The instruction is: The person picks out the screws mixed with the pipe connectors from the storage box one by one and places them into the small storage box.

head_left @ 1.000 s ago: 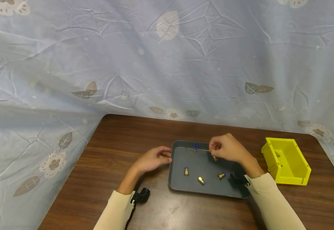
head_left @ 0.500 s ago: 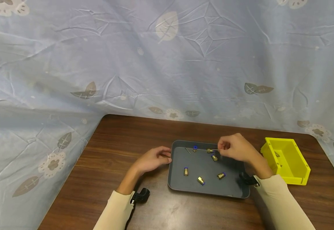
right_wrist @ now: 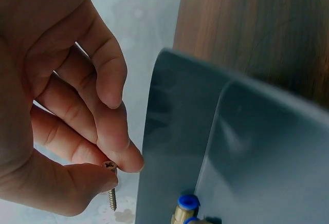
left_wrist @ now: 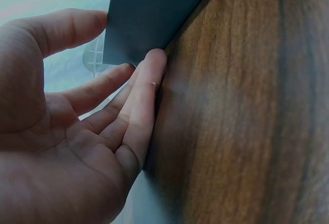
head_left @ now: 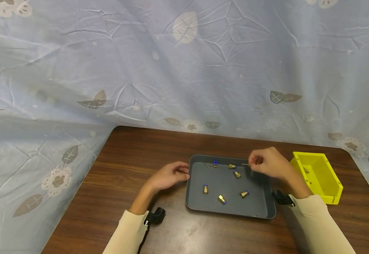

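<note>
My right hand [head_left: 268, 163] pinches a screw [right_wrist: 112, 185] between thumb and fingertips. Its cross-slotted head and threaded shank show in the right wrist view; the head view shows it over the tray's far right part. My left hand [head_left: 169, 176] touches the left wall of the grey tray [head_left: 228, 210], its fingers loosely extended; in the left wrist view the thumb meets the rim and the fingertips [left_wrist: 156, 59] lie low against the outer wall. Several brass push-in fittings with blue collars, one a fitting [head_left: 222, 199] near the front, lie scattered in the tray. Another screw [head_left: 207, 166] lies far left.
A yellow bin [head_left: 322, 180] stands right of the tray, with a few small pieces inside, their kind unclear. The brown wooden table [head_left: 127, 151] carries everything. A patterned cloth [head_left: 184, 81] hangs behind it. Black wrist cameras [head_left: 155, 215] sit on both wrists.
My right hand has moved right across the tray's far side with the screw, uncovering the fittings beneath its earlier place. The left hand and tray have stayed put.
</note>
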Motion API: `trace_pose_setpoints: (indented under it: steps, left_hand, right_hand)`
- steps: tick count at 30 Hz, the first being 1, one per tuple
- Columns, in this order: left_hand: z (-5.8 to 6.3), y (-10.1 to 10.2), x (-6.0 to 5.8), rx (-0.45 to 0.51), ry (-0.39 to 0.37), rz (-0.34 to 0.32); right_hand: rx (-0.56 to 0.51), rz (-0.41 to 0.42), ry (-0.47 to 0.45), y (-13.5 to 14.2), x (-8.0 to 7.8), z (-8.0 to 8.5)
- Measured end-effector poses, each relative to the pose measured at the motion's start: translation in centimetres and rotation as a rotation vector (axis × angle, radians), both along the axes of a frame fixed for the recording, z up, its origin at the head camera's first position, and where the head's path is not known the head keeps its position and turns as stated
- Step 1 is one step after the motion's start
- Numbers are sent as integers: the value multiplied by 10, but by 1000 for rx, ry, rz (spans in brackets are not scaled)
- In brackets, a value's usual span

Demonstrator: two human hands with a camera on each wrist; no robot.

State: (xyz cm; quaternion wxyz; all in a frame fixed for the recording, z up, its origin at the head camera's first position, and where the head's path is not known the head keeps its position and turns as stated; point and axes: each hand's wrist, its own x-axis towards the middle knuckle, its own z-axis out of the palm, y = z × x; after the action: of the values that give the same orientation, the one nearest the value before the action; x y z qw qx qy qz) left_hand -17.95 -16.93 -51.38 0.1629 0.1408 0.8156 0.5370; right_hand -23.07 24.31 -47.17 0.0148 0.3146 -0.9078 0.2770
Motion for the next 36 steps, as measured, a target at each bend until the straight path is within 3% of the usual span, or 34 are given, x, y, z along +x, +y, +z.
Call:
trace_pose_setpoints:
  steps: [36]
  left_hand:
    - [1,-1,1,-4,-1,-5]
  right_hand:
    - [-4,-110,90,65,8,13]
